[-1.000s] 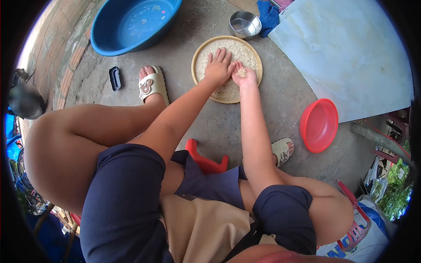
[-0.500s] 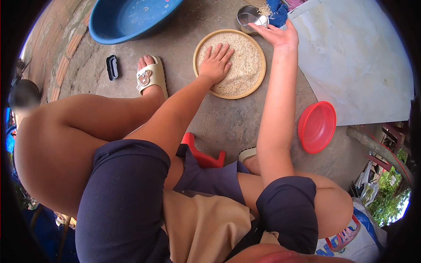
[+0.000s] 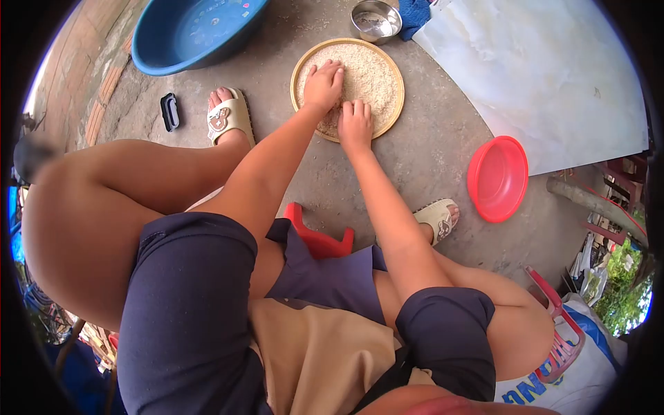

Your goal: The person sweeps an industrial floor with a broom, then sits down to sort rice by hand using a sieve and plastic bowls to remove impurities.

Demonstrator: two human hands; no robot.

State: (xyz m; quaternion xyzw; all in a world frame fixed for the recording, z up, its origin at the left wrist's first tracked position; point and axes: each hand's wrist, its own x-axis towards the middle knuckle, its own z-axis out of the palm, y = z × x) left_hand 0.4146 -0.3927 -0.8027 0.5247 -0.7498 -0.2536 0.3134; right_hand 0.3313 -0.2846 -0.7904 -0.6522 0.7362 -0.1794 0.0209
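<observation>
A round woven tray with a yellow rim (image 3: 395, 114) lies on the concrete, spread with pale rice grains (image 3: 370, 72). My left hand (image 3: 324, 86) rests on the rice at the tray's left side, its fingers bent and drawn together at the grains. Close to it, over the near rim, my right hand (image 3: 355, 126) has curled fingers with their tips in the rice. What lies under the fingers of both hands is hidden. Just beyond the tray stands a steel bowl (image 3: 374, 26) with a few grains in it.
A large blue basin (image 3: 155, 62) stands at upper left, near a small black case (image 3: 169, 112). To the right are a red plastic bowl (image 3: 498, 178) and a pale sheet (image 3: 539, 76). A blue cloth (image 3: 413, 15) lies beside the steel bowl. Part of a red stool (image 3: 318, 241) shows below me.
My right hand has come from beside the steel bowl, palm up, down onto the tray. My left hand, flat and spread before, has drawn its fingers in. The view has shifted slightly.
</observation>
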